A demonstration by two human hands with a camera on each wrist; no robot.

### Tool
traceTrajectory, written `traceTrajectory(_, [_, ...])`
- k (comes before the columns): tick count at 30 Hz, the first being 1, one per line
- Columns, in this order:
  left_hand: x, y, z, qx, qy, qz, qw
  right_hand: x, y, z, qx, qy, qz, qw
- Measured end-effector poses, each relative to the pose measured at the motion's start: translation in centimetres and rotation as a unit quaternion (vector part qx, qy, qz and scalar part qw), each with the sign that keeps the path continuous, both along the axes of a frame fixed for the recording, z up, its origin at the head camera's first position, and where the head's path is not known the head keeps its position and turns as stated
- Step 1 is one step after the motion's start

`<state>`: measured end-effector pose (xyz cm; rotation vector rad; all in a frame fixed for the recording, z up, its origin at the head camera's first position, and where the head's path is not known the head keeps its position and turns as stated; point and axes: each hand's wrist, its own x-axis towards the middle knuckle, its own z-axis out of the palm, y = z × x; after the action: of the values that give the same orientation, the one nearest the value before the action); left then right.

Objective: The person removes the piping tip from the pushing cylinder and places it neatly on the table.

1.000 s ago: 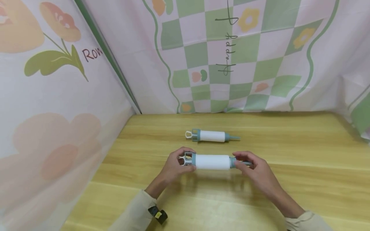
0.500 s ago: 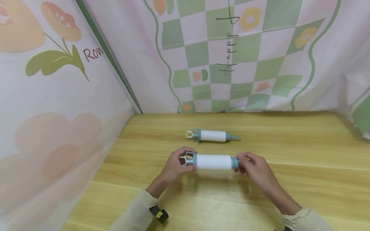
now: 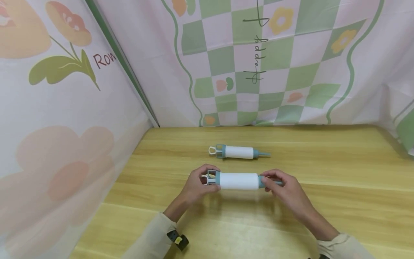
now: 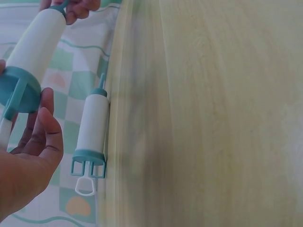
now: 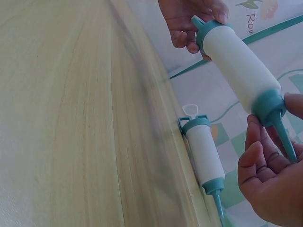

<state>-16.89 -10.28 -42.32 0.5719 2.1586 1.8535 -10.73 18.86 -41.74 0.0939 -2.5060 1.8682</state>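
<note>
A large syringe with a white barrel [image 3: 239,181], a teal handle frame and a teal nozzle is held level above the table between both hands. My left hand [image 3: 197,183] grips the teal handle end, its thumb and fingers on opposite sides of the collar. My right hand [image 3: 288,189] pinches the teal nozzle cap [image 5: 268,102], with the thin nozzle running past the fingers. A second, slimmer syringe [image 3: 239,152] of the same colours lies beyond on the table, nozzle to the right. In the left wrist view, my left hand [image 4: 35,156] shows at the collar.
The wooden table [image 3: 339,165] stretches under both hands. A flowered, checked cloth [image 3: 252,72] hangs along its back edge, and another printed cloth [image 3: 64,118] stands along the left side.
My right hand's fingers shifted round the nozzle cap, moving out along the nozzle and then back onto the cap. The left hand keeps its grip; the slimmer syringe stays put.
</note>
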Motion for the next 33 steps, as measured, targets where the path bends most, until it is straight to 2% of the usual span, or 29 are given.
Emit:
traceTrajectory(7, [-0.01, -0.36, 0.03, -0.003, 0.002, 0.004, 1.0000, 0.05, -0.06, 0.05, -0.005, 0.013, 0.019, 0.9997])
traceTrajectory(13, [-0.05, -0.53, -0.07, -0.001, 0.006, 0.004, 1.0000, -0.02, -0.22, 0.10, -0.002, 0.015, 0.015, 0.9998])
traceTrajectory(19, [0.00, -0.54, -0.12, 0.001, 0.009, 0.003, 1.0000, -0.25, -0.52, 0.38, 0.007, -0.019, -0.009, 0.9998])
traceTrajectory(24, [0.01, -0.59, -0.15, -0.003, 0.009, 0.004, 0.9999, -0.34, -0.75, 0.37, -0.019, -0.054, -0.006, 0.9983])
traceTrajectory(28, [0.00, -0.64, -0.17, -0.006, 0.010, 0.004, 0.9999, -0.40, -0.85, 0.30, -0.031, -0.059, -0.001, 0.9978])
traceTrajectory(33, [-0.01, -0.75, -0.21, -0.008, 0.009, 0.003, 0.9999, -0.45, -0.70, 0.12, -0.031, -0.044, 0.009, 0.9985])
